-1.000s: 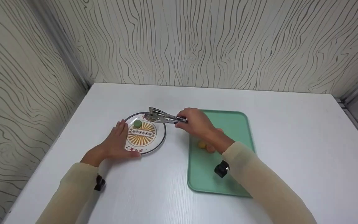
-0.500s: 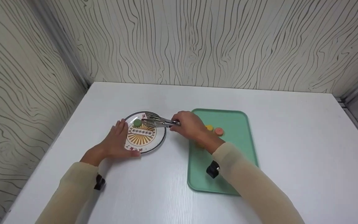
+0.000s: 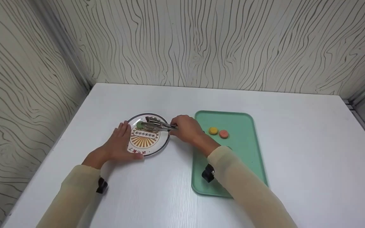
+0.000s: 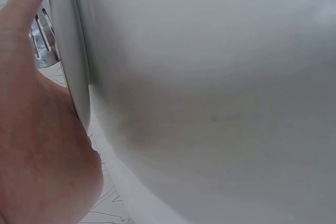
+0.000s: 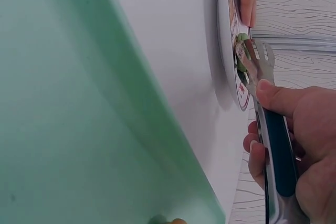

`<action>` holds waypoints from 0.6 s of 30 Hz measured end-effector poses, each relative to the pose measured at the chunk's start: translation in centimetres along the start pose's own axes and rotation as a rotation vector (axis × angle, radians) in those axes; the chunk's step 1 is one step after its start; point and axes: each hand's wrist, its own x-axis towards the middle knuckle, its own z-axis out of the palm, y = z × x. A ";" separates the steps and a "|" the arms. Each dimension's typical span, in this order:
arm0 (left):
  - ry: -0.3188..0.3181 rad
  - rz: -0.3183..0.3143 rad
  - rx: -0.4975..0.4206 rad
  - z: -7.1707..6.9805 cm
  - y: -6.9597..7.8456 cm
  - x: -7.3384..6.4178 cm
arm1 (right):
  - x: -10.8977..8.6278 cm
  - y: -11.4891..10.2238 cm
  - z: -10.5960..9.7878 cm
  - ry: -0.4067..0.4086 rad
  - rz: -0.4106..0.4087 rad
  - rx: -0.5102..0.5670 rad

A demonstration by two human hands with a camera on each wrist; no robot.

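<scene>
My left hand (image 3: 119,145) rests at the left rim of a round white plate (image 3: 161,144), fingers and thumb extended along its edge. On the plate, near the fingertips, lies a small round green piece like a macaron (image 3: 139,125). My right hand (image 3: 187,129) grips metal serving tongs (image 3: 163,126) with dark handle inlays, their slotted heads low over the plate beside the green piece. In the right wrist view, green (image 5: 241,67) also shows between the tong heads (image 5: 265,56); I cannot tell whether this is a second piece. The left wrist view shows mostly the plate's side (image 4: 79,51).
A green tray (image 3: 242,171) lies to the right, under my right forearm. A yellow piece (image 3: 213,130) and a pink one (image 3: 224,134) sit on it; others are mostly hidden by the arm. A wood-patterned wall (image 3: 195,44) stands behind the white table (image 3: 303,142).
My right hand has moved left and slightly down with the tongs, bringing the tong heads over the plate to the green piece. More of the tray's pieces now show. The left hand stays still.
</scene>
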 end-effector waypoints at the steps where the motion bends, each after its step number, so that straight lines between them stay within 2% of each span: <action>1: 0.003 0.002 0.006 0.0 0.0 0.0 | 0.0 0.0 0.1 0.000 0.004 0.003; 12: 0.006 0.017 0.021 0.0 0.0 0.1 | 0.0 0.0 0.3 0.004 0.036 0.021; 18: -0.002 0.020 0.014 -0.1 -0.1 0.1 | -0.2 0.0 0.2 0.002 0.020 0.016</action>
